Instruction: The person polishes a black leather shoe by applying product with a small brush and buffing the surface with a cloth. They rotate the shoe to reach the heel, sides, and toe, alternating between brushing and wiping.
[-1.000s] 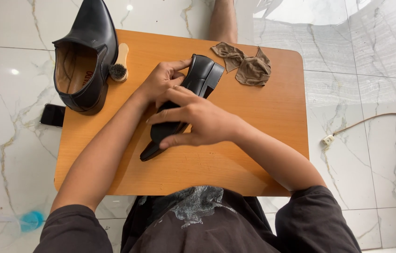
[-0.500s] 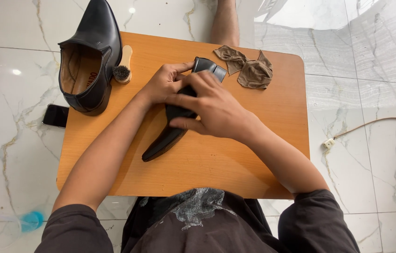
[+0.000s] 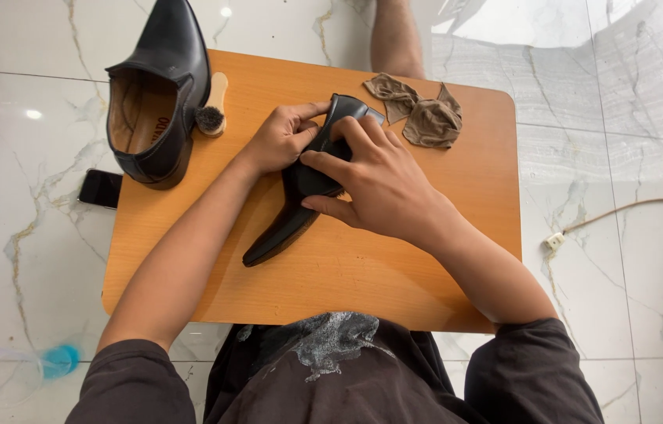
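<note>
Dark shirt with grey print (image 3: 331,353) at bottom edge, both bare forearms reaching up over small wooden counter (image 3: 347,275) that stands on white marble floor (image 3: 622,102).

Black shoe (image 3: 284,224) lies on its side near counter middle, toe pointing down-left, heel end up-right under the hands. Right hand (image 3: 382,184) lies over shoe's upper part, fingers (image 3: 331,163) curled and closed on the leather. Left hand (image 3: 280,141) grips the heel/opening end from the left, fingers bent around the rim, thumb toward top of the heel. Shoe's inside hidden by the hands, cannot tell if anything is in it.

Further up-right: crumpled brown sock cloth (image 3: 422,114) on counter, just beside the shoe's heel, apart from the right hand.

Far-left corner: second black shoe (image 3: 163,94) upright, opening up, tan lining visible, nothing seen inside. Small wooden brush (image 3: 212,110) with dark bristles touching its right side.

Off the counter: black phone (image 3: 100,188) on floor left, white cable with plug (image 3: 555,239) right, clear plastic bottle with blue cap (image 3: 57,361) lower left. A bare leg (image 3: 396,35) beyond the far edge.
</note>
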